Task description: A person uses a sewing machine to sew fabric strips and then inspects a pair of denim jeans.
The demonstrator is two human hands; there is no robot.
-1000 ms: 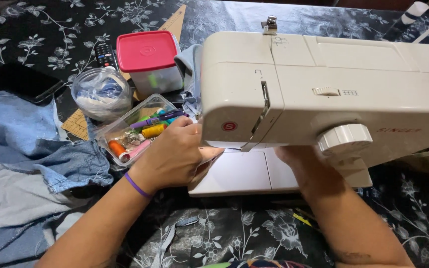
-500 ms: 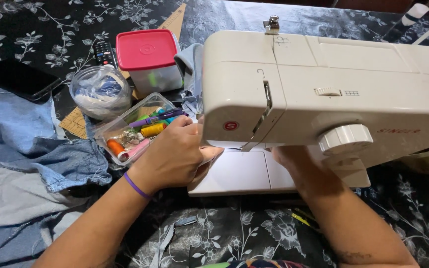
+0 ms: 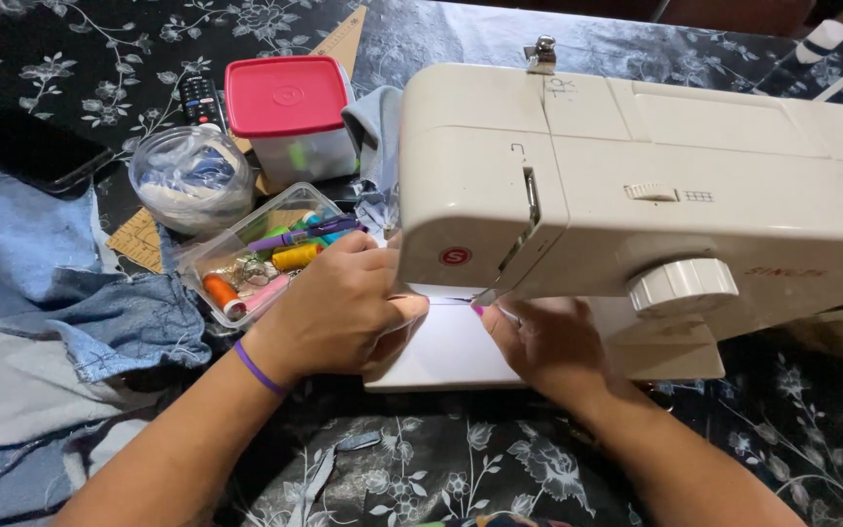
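A cream sewing machine (image 3: 656,185) stands on a black floral tablecloth (image 3: 461,468). My left hand (image 3: 339,307), with a purple band at the wrist, rests at the machine's left end beside the needle area, fingers curled against the white bed (image 3: 446,351). My right hand (image 3: 543,342) lies on the bed under the machine's arm, fingertips pointing toward the needle. The needle and whatever sits beneath it are hidden by the machine's head. I cannot tell whether either hand holds anything.
Left of the machine lie a clear box of thread spools (image 3: 260,259), a white tub with a red lid (image 3: 290,122), a clear round container (image 3: 192,176), a remote (image 3: 202,98), a wooden ruler (image 3: 143,239) and denim pieces (image 3: 60,322).
My right hand has slid left along the machine's bed toward the needle area. My left hand has stayed in place.
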